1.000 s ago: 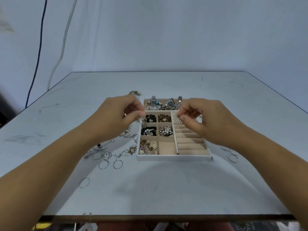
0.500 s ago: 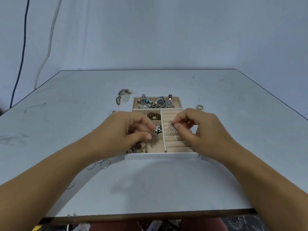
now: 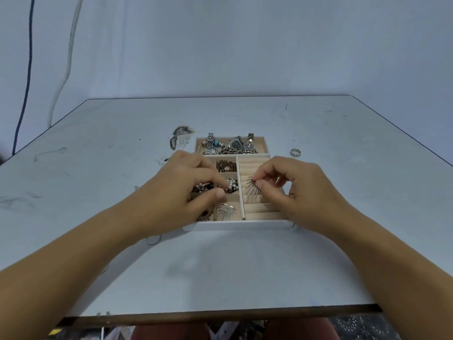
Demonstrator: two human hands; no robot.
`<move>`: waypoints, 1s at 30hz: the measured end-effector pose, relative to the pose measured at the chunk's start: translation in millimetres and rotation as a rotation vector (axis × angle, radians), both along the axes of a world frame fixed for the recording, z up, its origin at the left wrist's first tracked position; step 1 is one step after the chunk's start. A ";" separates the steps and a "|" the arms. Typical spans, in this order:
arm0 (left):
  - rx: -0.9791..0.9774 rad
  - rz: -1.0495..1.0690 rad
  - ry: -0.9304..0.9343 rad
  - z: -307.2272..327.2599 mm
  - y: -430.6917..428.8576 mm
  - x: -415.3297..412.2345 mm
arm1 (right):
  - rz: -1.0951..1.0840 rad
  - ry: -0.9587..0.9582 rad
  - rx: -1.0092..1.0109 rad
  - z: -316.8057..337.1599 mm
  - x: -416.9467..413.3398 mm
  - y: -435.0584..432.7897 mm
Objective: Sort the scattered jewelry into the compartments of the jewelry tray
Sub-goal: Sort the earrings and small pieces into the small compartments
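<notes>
The white jewelry tray (image 3: pixel 240 225) with beige compartments sits mid-table. My left hand (image 3: pixel 181 195) hovers over its left compartments, thumb and index finger close together above dark beads and pearls (image 3: pixel 232 184), with nothing visibly held. A silver fan-shaped earring (image 3: pixel 225 211) lies in the front middle compartment. My right hand (image 3: pixel 301 190) pinches a matching fan earring (image 3: pixel 252 191) over the ring-roll section (image 3: pixel 255 165).
Watches and chains (image 3: pixel 235 146) fill the back compartment. A silver ring (image 3: pixel 295 152) lies on the table right of the tray. Silver pieces (image 3: pixel 181 131) sit at the back left, and a thin hoop (image 3: pixel 154 239) lies under my left wrist. The table's front edge (image 3: pixel 220 312) is near.
My left hand has let go of its fan earring, which now lies in the front middle compartment. My right hand still pinches the other earring, over the ring rolls.
</notes>
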State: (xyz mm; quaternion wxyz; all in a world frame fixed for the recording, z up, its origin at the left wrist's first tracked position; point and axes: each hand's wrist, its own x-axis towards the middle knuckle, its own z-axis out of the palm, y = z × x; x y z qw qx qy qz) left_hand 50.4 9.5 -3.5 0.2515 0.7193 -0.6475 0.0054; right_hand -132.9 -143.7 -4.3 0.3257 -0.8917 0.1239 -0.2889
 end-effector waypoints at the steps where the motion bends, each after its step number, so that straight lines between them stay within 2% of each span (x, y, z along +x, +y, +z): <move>1: -0.002 0.005 -0.004 1.9 5.0 3.9 | 0.013 0.005 0.007 -0.6 0.0 0.6; 6: 0.061 0.125 -0.017 -10.0 34.3 36.4 | 0.062 0.011 -0.012 -3.4 2.6 3.7; 11: 0.142 0.075 0.009 -27.7 42.4 39.0 | 0.064 0.038 -0.005 -6.8 8.9 9.8; 16: 0.135 0.096 0.004 -29.1 40.7 38.8 | 0.060 0.058 -0.028 -7.4 16.3 20.8; 21: 0.136 0.101 0.001 -29.4 40.8 38.4 | 0.080 0.123 -0.228 -7.4 22.7 23.7; 30: 0.141 0.099 0.008 -29.6 40.3 39.1 | 0.072 0.126 -0.247 -13.6 20.2 22.1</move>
